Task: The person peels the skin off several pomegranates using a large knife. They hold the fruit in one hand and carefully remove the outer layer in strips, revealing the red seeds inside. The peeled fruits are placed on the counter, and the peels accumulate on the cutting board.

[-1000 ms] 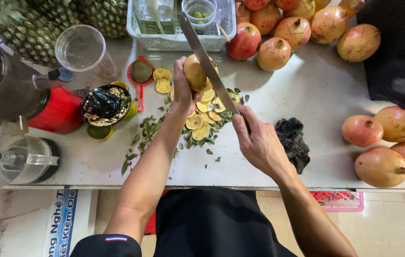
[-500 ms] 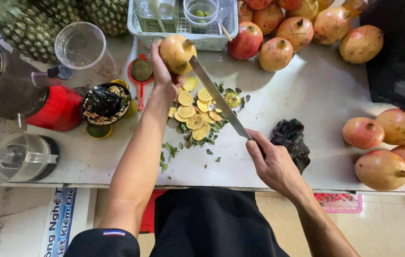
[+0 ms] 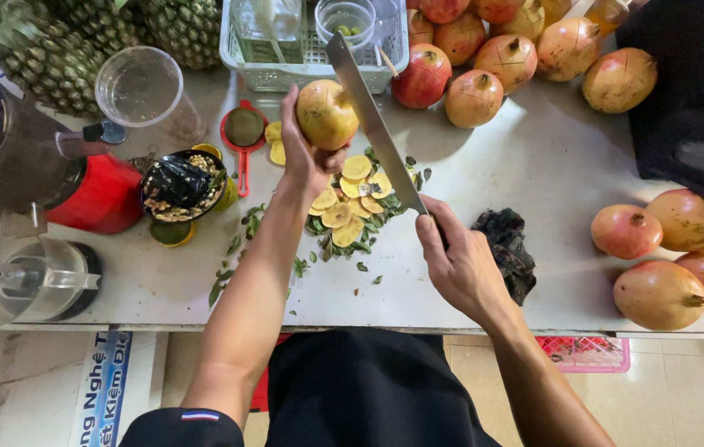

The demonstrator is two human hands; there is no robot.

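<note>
The person stands tight against the near edge of the white counter (image 3: 203, 290), both forearms stretched out over it. Closest in, the right hand (image 3: 461, 266) is wrapped firmly around the handle of a long knife (image 3: 373, 124), fingers curled shut on it; the blade rises slantwise away toward the far edge, its tip over a white plastic basket (image 3: 253, 70). Just right of that hand lies a crumpled dark cloth (image 3: 507, 248).

At the near left corner sits a clear jug (image 3: 38, 277), and beyond it a red-based juicer (image 3: 100, 194) with a dark bowl of pulp and seeds (image 3: 182, 186) beside it.

In the middle of the counter is a heap of yellow peel slices (image 3: 344, 199) lying on scattered green leaves (image 3: 244, 228). Right above that heap the left hand (image 3: 302, 157) holds a pomegranate (image 3: 327, 114) up off the counter, fingers cupped around its left side and underside, thumb below it. The blade passes just to the right of the fruit; whether it touches I cannot tell.

Along the right edge a cluster of pomegranates (image 3: 666, 248) rests. A small red strainer (image 3: 243, 132) and an empty clear cup (image 3: 138, 87) lie left of the raised fruit. Along the far edge are more pomegranates (image 3: 484, 62), and pineapples (image 3: 79, 41) crowd the far left corner.
</note>
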